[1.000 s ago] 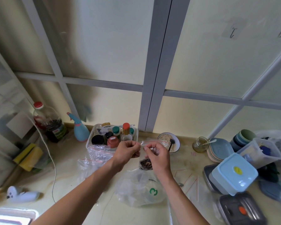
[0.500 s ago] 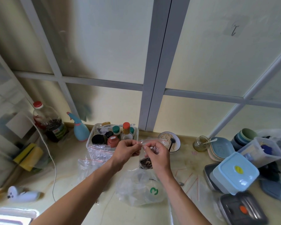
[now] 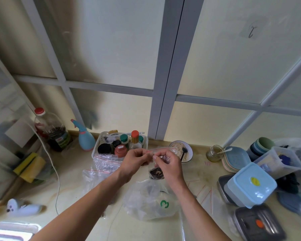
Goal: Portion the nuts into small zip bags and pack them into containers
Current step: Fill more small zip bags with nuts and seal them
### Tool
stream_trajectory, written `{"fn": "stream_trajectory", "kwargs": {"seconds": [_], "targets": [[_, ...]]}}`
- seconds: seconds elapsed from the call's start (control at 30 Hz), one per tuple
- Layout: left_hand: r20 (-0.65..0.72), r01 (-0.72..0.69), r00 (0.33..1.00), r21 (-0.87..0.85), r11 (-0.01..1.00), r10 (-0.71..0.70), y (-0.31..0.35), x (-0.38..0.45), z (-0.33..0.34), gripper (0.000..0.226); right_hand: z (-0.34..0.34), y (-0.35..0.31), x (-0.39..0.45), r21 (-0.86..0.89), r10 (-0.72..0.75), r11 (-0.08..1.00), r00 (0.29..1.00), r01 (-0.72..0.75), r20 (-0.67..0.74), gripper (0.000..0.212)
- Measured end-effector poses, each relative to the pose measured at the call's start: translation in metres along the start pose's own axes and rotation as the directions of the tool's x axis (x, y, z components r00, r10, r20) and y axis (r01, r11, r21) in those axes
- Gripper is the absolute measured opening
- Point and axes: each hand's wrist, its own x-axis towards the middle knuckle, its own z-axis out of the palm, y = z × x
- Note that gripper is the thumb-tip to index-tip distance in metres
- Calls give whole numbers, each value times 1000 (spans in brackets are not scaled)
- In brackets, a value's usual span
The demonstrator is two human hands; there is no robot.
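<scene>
Head view: your left hand (image 3: 135,158) and right hand (image 3: 169,163) both pinch the red-striped top of a small zip bag (image 3: 161,157), raised above the counter (image 3: 73,181), dark nuts (image 3: 156,172) hanging at its bottom near a bowl (image 3: 182,151).

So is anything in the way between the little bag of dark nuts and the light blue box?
Yes: the lid. Both hands, left hand and right hand, pinch the small clear zip bag; the light blue plastic box at right is lidded.

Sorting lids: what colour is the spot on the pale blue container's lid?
Yellow spot, clearest in the head view.
</scene>
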Motion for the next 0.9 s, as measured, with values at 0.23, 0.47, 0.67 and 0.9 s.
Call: {"fn": "stream_trajectory", "kwargs": {"seconds": [0.23, 0.47, 0.67, 0.9], "targets": [[-44, -91, 995, 75, 993, 94, 13, 1, 1, 18, -3, -9, 6, 138, -27, 990, 993, 43, -119, 44], [-86, -110, 990, 23, 994, 112, 19, 0, -1, 22, -17, -28, 14, 273, 77, 957, 993, -98, 88, 55], [-8, -153, 988, 61, 986, 154, 20, -2, -7, 16, -36, -46, 26, 111, 138, 977, 937, -182, 322, 23], [69, -198, 979, 115, 973, 191, 24, -7, 1, 10, -36, -50, 34, -265, 207, 958, 903, -109, 377, 10]]}}
